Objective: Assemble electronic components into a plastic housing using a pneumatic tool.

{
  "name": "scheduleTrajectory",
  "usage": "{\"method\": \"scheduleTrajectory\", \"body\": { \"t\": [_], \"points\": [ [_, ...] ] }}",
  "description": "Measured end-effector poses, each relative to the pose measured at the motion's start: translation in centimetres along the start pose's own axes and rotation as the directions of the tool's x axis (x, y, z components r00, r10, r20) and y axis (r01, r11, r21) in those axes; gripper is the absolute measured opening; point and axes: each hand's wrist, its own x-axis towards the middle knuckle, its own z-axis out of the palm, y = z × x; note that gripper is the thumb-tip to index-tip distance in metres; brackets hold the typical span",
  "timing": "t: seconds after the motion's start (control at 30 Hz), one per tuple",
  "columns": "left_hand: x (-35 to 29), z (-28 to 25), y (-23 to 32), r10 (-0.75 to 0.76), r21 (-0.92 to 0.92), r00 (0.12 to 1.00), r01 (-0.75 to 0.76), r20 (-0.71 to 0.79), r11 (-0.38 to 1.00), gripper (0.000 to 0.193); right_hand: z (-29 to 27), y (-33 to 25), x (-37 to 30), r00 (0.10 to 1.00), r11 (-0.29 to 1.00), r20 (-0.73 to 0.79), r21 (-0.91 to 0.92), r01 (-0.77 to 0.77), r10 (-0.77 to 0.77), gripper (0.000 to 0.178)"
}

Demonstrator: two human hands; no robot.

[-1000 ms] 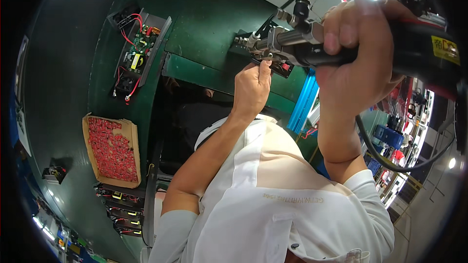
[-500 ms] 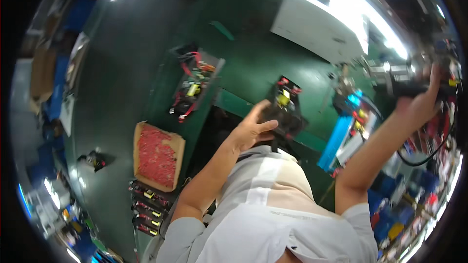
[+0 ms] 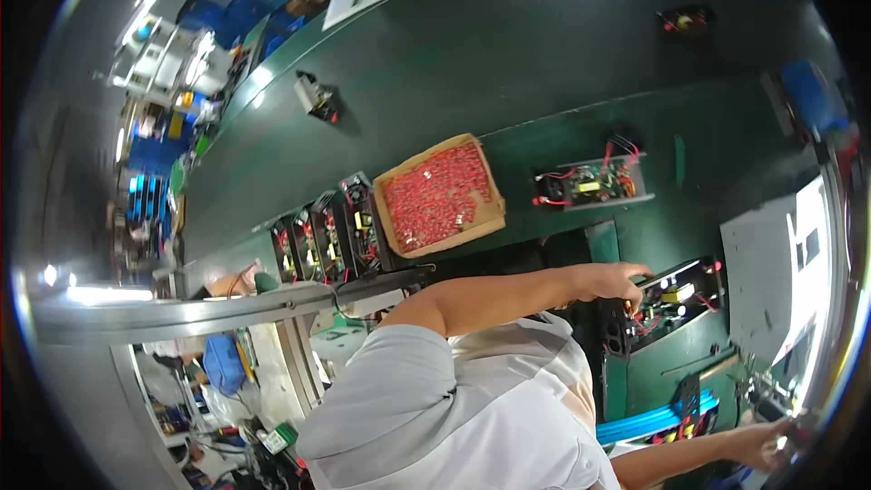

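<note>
My left hand (image 3: 615, 281) is closed on the near-left edge of an open black metal case (image 3: 655, 322). A circuit board with a yellow component, red wires and round holes in its end plate shows inside. The case lies on the green bench, its far end near a white panel. My right hand (image 3: 758, 445) is stretched out at the lower right, against a shiny metal tool or fixture (image 3: 787, 440); its fingers are too blurred and hidden to read. Blue strips (image 3: 644, 424) lie just left of that hand.
A cardboard tray (image 3: 501, 218) of small red parts stands on the bench. Beside it several black cases (image 3: 363, 227) line up. Another circuit unit (image 3: 594, 183) lies farther right. A metal rail (image 3: 218, 310) crosses at left. A white panel (image 3: 767, 268) stands at right.
My view has swung round, shifting the bench and both hands across the picture. My left hand stays on the case. My right arm remains stretched toward the metal fixture.
</note>
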Motion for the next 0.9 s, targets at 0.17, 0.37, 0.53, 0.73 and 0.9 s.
{"method": "scheduleTrajectory", "body": {
  "t": [0.17, 0.37, 0.53, 0.73, 0.9],
  "points": [
    [-9.2, -6.7, 5.9, 0.277, -0.350, 0.941, -0.330, -0.194, 0.877, 0.078, 4.2, -12.8, -7.2, 0.899, 0.758, 0.408, 0.533, -0.376, 0.159, 0.038],
    [-14.3, -24.2, 5.8, 0.345, -0.187, 0.600, -0.649, -0.722, 0.738, 0.073, 11.0, -15.8, -24.6, 0.187, 0.604, 0.949, 0.308, -0.735, -0.255, 0.050],
    [-18.7, -41.7, 1.0, 0.208, -0.155, 0.331, -0.797, -0.920, 0.583, 0.074, 13.8, -18.4, -30.7, -0.023, 0.887, 0.953, 0.271, -0.373, -0.301, 0.053],
    [-23.0, -51.7, -6.6, 0.076, -0.095, 0.228, -0.653, -0.971, 0.752, 0.077, 14.0, -22.8, -29.8, -0.107, 0.993, 0.988, 0.108, -0.052, -0.113, 0.069],
    [-28.3, -57.4, -11.1, 0.352, 0.340, 0.184, -0.093, -0.918, 0.936, 0.049, 14.2, -22.4, -32.0, -0.206, 0.986, 0.968, 0.158, 0.058, -0.143, 0.091]
  ]
}}
